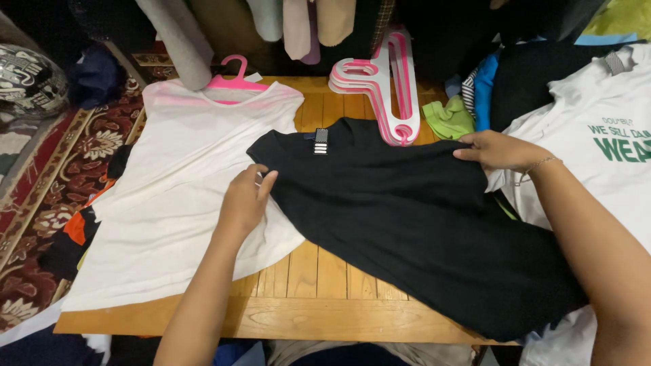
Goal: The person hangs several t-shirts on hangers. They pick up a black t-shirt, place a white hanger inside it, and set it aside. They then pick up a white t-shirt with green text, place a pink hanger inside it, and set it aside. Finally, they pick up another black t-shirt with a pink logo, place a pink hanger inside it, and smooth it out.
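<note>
**A:** ok so what's actually going on with the hands here?

**B:** Both are on the black T-shirt, which is spread across the right half of the wooden worktop, hem hanging off the near right corner. The left hand pinches the shirt's left sleeve edge, fingers closed on the fabric. The right hand has its fingers curled over the opposite shoulder edge, gripping it too.

**A:** and the white thing next to it?

**B:** That's a white sleeveless top, lying flat on the left half of the worktop. The black shirt's sleeve overlaps its right edge. A pink hanger pokes out at its neckline.

**A:** anything else around?

**B:** A stack of pink-and-white hangers at the far edge, just beyond the black shirt's collar. A crumpled green garment sits beside them, near the right hand. On the far right there's a white printed T-shirt, partly under the right forearm. Patterned red rug on the left.
</note>
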